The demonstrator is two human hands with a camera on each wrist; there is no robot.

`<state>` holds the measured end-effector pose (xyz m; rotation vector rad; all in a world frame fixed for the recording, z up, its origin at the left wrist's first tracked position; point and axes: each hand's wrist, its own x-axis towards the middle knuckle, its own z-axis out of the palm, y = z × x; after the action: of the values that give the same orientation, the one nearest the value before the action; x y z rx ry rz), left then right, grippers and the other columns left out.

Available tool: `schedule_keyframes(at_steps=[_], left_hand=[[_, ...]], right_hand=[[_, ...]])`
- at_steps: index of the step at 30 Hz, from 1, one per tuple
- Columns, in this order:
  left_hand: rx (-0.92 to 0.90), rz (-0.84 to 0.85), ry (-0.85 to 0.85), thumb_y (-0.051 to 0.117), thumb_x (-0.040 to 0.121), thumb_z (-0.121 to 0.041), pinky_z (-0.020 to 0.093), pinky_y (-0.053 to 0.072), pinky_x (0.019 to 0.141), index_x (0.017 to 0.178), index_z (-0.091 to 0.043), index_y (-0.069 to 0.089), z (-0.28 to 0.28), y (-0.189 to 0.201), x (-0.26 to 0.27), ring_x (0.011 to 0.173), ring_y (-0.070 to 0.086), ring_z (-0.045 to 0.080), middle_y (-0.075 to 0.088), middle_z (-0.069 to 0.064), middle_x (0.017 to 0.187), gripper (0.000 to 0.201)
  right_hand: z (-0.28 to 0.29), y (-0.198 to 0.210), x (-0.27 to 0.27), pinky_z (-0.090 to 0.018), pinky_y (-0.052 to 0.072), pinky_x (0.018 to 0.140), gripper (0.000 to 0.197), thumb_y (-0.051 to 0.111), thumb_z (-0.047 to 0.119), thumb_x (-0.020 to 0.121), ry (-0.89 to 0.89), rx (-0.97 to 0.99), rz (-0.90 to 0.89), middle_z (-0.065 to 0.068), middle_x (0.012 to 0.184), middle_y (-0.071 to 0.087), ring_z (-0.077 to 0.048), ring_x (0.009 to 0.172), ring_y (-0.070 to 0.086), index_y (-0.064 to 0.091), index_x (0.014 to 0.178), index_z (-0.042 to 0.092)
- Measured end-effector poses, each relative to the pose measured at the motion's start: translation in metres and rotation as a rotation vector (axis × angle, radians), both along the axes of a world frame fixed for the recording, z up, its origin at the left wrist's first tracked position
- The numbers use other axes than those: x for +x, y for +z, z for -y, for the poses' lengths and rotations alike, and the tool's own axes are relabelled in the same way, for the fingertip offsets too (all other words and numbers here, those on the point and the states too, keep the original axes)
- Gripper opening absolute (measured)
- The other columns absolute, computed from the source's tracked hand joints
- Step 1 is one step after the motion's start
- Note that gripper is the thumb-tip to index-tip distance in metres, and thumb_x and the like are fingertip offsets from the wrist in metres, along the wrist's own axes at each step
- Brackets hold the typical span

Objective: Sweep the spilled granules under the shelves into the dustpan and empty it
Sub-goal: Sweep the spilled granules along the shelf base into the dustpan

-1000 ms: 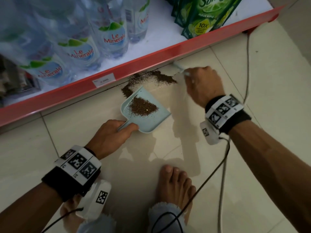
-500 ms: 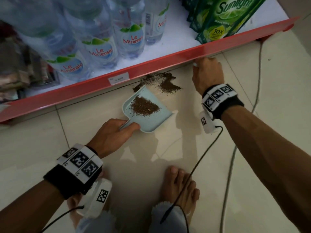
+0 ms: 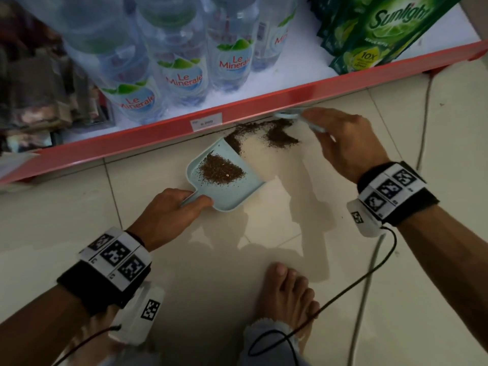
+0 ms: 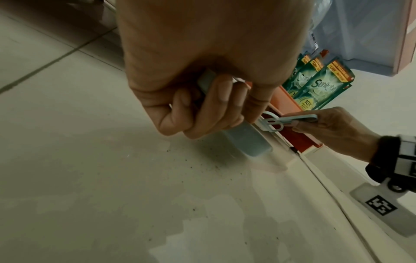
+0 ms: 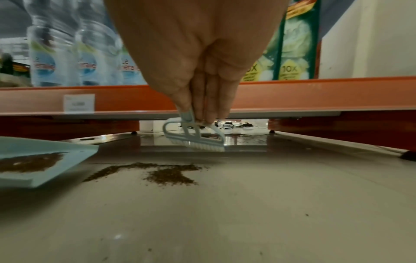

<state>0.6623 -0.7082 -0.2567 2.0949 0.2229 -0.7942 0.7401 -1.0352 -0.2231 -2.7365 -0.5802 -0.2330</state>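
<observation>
A pale blue dustpan (image 3: 245,191) lies on the tiled floor with a heap of brown granules (image 3: 220,171) in it. My left hand (image 3: 171,210) grips its handle (image 4: 207,83). More spilled granules (image 3: 280,137) lie on the floor just ahead of the pan's lip, against the red shelf edge (image 3: 264,101). My right hand (image 3: 343,143) pinches the handle of a small pale blue brush (image 5: 195,137), whose white bristles sit at the gap under the shelf, beyond the granules (image 5: 171,176).
Water bottles (image 3: 182,64) and green detergent packs (image 3: 375,30) stand on the low shelf. A bare foot (image 3: 287,294) is planted behind the dustpan. Cables (image 3: 343,294) trail across the floor at right. Cables and small items (image 5: 227,125) lie under the shelf.
My right hand with the brush went from the pile to the shelf edge and now sits slightly nearer. The dustpan and left hand stayed put.
</observation>
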Motion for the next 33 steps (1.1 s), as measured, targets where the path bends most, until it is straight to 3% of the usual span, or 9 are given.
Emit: schedule_keyframes(at_steps=[5,9,14,18,22,24,27,29,33], left_hand=[[-0.019,0.012,0.001,0.062,0.086,-0.050,0.030,0.035,0.056,0.061,-0.019,0.050,-0.004,-0.006,-0.001,0.045,0.040,0.008,0.045,-0.007,0.050,0.042],[-0.023,0.018,0.003,0.063,0.087,-0.048,0.030,0.035,0.058,0.062,-0.018,0.050,-0.002,-0.008,-0.002,0.047,0.040,0.010,0.044,-0.005,0.051,0.041],[-0.038,0.028,-0.029,0.063,0.087,-0.048,0.030,0.036,0.058,0.063,-0.018,0.051,-0.007,-0.009,-0.002,0.047,0.041,0.010,0.046,-0.005,0.052,0.041],[-0.070,0.023,-0.026,0.062,0.087,-0.049,0.031,0.035,0.058,0.063,-0.018,0.052,-0.010,-0.011,-0.004,0.047,0.041,0.010,0.045,-0.005,0.053,0.040],[-0.102,0.015,-0.030,0.063,0.088,-0.048,0.031,0.036,0.059,0.062,-0.018,0.052,-0.012,-0.011,-0.008,0.048,0.042,0.011,0.045,-0.007,0.052,0.041],[-0.116,0.016,-0.024,0.063,0.088,-0.048,0.031,0.035,0.059,0.062,-0.018,0.051,-0.013,-0.009,-0.009,0.048,0.041,0.011,0.045,-0.008,0.052,0.041],[-0.115,0.032,-0.023,0.062,0.088,-0.048,0.031,0.035,0.059,0.063,-0.018,0.051,-0.015,-0.006,-0.010,0.049,0.040,0.012,0.044,-0.006,0.052,0.040],[-0.116,0.049,-0.027,0.062,0.088,-0.047,0.031,0.036,0.059,0.062,-0.017,0.050,-0.017,-0.005,-0.011,0.049,0.040,0.013,0.044,-0.006,0.051,0.041],[-0.102,0.065,-0.031,0.062,0.089,-0.045,0.031,0.037,0.058,0.061,-0.018,0.052,-0.020,-0.010,-0.016,0.049,0.042,0.012,0.045,-0.008,0.050,0.041]], right_hand=[[-0.008,-0.008,0.016,-0.047,0.055,0.086,0.038,0.050,0.005,0.093,-0.268,-0.141,-0.143,-0.016,0.124,0.067,-0.041,0.098,0.066,0.065,0.126,0.014],[-0.041,-0.006,-0.005,-0.032,0.055,0.081,0.032,0.050,0.007,0.096,-0.147,-0.050,-0.228,-0.018,0.114,0.071,-0.035,0.085,0.072,0.068,0.122,0.010],[-0.059,0.009,-0.034,-0.040,0.058,0.080,0.030,0.049,0.011,0.099,-0.097,0.028,-0.163,-0.009,0.120,0.070,-0.031,0.091,0.071,0.067,0.123,0.012],[-0.036,0.016,-0.017,-0.043,0.058,0.077,0.029,0.049,0.011,0.096,-0.331,-0.072,-0.085,-0.015,0.108,0.073,-0.037,0.085,0.069,0.070,0.117,0.012],[-0.021,0.008,0.005,-0.046,0.055,0.081,0.031,0.047,0.010,0.095,-0.564,-0.188,-0.178,-0.019,0.108,0.071,-0.044,0.092,0.065,0.069,0.116,0.013],[-0.029,0.003,0.007,-0.045,0.055,0.082,0.032,0.046,0.010,0.096,-0.527,-0.174,-0.241,-0.022,0.109,0.071,-0.044,0.093,0.065,0.069,0.118,0.013],[-0.053,-0.002,-0.007,-0.035,0.056,0.083,0.029,0.050,0.011,0.097,-0.301,-0.117,-0.259,-0.020,0.108,0.073,-0.037,0.086,0.070,0.070,0.118,0.013],[-0.064,-0.001,-0.019,-0.040,0.058,0.079,0.027,0.052,0.013,0.096,-0.162,-0.108,-0.270,-0.017,0.107,0.073,-0.036,0.085,0.071,0.069,0.117,0.014],[-0.052,0.012,-0.020,-0.042,0.058,0.072,0.028,0.053,0.013,0.095,-0.190,-0.064,-0.151,-0.013,0.105,0.075,-0.035,0.081,0.071,0.070,0.116,0.018]])
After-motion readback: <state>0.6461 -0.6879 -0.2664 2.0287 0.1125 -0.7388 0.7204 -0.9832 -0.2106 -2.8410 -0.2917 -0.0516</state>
